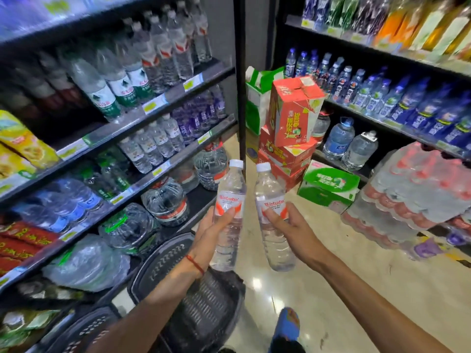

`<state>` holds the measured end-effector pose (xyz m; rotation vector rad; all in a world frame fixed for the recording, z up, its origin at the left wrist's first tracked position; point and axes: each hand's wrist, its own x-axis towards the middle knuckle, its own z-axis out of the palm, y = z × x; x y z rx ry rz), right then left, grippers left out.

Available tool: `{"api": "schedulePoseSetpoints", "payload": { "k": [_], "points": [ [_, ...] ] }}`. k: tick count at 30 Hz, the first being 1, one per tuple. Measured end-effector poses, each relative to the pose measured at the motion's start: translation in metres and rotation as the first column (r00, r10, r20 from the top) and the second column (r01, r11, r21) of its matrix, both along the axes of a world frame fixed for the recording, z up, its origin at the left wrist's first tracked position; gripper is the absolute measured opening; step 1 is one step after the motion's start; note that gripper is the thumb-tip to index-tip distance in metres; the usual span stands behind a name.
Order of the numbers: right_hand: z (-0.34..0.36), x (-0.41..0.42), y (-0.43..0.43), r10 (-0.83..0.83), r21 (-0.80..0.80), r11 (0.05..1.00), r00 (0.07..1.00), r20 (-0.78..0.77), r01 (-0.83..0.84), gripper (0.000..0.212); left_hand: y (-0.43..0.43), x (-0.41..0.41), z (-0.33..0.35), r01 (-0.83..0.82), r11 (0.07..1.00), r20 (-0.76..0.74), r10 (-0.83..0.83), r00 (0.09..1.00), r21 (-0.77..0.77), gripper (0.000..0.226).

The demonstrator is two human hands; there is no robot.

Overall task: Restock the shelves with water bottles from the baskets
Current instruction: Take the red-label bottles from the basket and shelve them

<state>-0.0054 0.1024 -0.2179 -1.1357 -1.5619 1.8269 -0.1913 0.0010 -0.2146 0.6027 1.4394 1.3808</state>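
Note:
My left hand [212, 229] grips a clear water bottle [230, 189] with a white cap and a red-and-white label, held upright in front of me. My right hand [288, 225] grips a second matching water bottle [270, 189] beside it, tilted slightly left. Both bottles hang in the air above a black plastic basket [201, 309] on the floor, whose inside looks bare where visible. A second black basket [84, 332] lies at the lower left. The shelves [158, 103] on the left carry rows of bottled water of several brands.
Stacked red cartons [293, 118] and a green carton [328, 187] stand on the floor at the aisle's end. Shrink-wrapped bottle packs [413, 197] sit at the right below shelves of blue-labelled drinks [407, 103]. Large water jugs [165, 200] fill the left bottom shelf. My blue slipper [286, 324] stands on the glossy tile.

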Motion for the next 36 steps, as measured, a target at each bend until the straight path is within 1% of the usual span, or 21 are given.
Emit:
{"api": "schedulePoseSetpoints", "payload": {
  "k": [3,7,10,15,17,18,21,22,23,25,27,28,31,32,33,35,36],
  "points": [
    [0.014,0.007,0.060,0.070,0.048,0.996,0.997,-0.019,-0.069,0.037,0.041,0.019,0.012,-0.073,0.997,-0.017,0.073,0.997,0.009,0.047],
    [0.026,0.001,0.132,0.094,0.066,0.994,0.994,-0.047,-0.091,0.052,0.085,0.021,0.020,-0.161,0.987,-0.039,0.161,0.986,0.006,0.047],
    [0.030,-0.013,0.179,0.141,0.094,0.986,0.989,-0.042,-0.137,0.051,0.116,0.007,0.022,-0.232,0.972,-0.057,0.233,0.971,0.030,0.047],
    [0.035,-0.062,0.256,0.213,0.121,0.970,0.977,-0.023,-0.209,0.048,0.175,-0.036,0.027,-0.280,0.957,-0.106,0.288,0.952,0.082,0.037],
    [0.037,-0.087,0.286,0.253,0.146,0.957,0.967,0.006,-0.251,0.042,0.202,-0.060,0.027,-0.291,0.951,-0.118,0.302,0.946,0.104,0.038],
    [0.037,-0.100,0.301,0.277,0.164,0.948,0.961,0.007,-0.274,0.045,0.216,-0.072,0.028,-0.302,0.946,-0.120,0.316,0.941,0.122,0.039],
    [0.039,-0.139,0.345,0.309,0.213,0.928,0.951,0.014,-0.305,0.064,0.261,-0.107,0.029,-0.328,0.930,-0.067,0.342,0.937,0.165,0.039],
    [0.041,-0.152,0.358,0.329,0.232,0.917,0.944,0.020,-0.324,0.067,0.274,-0.118,0.030,-0.348,0.922,-0.035,0.358,0.933,0.170,0.040],
    [0.043,-0.165,0.370,0.341,0.239,0.912,0.940,0.015,-0.334,0.067,0.286,-0.129,0.031,-0.369,0.914,-0.012,0.376,0.926,0.171,0.045],
    [0.046,-0.189,0.394,0.364,0.257,0.898,0.931,0.020,-0.357,0.060,0.308,-0.150,0.035,-0.403,0.897,0.017,0.407,0.913,0.182,0.051],
    [0.049,-0.210,0.415,0.407,0.259,0.881,0.913,0.015,-0.396,0.050,0.323,-0.169,0.035,-0.428,0.884,0.025,0.431,0.902,0.189,0.049],
    [0.051,-0.219,0.424,0.403,0.263,0.881,0.915,0.018,-0.393,0.049,0.328,-0.175,0.036,-0.442,0.878,0.043,0.442,0.896,0.183,0.048],
    [0.055,-0.249,0.456,0.413,0.309,0.863,0.910,0.028,-0.400,0.060,0.343,-0.197,0.038,-0.472,0.863,0.054,0.471,0.881,0.178,0.043],
    [0.059,-0.259,0.466,0.428,0.330,0.847,0.903,0.040,-0.416,0.063,0.348,-0.204,0.038,-0.489,0.853,0.045,0.490,0.871,0.180,0.046],
    [0.062,-0.270,0.478,0.441,0.355,0.831,0.896,0.045,-0.427,0.064,0.352,-0.210,0.040,-0.510,0.841,0.037,0.512,0.858,0.183,0.053],
    [0.066,-0.293,0.502,0.475,0.417,0.787,0.878,0.063,-0.455,0.062,0.362,-0.220,0.045,-0.541,0.823,0.017,0.547,0.837,0.172,0.079],
    [0.070,-0.304,0.512,0.494,0.431,0.770,0.867,0.063,-0.470,0.061,0.367,-0.221,0.045,-0.561,0.812,0.005,0.568,0.823,0.163,0.087]
  ]
}}
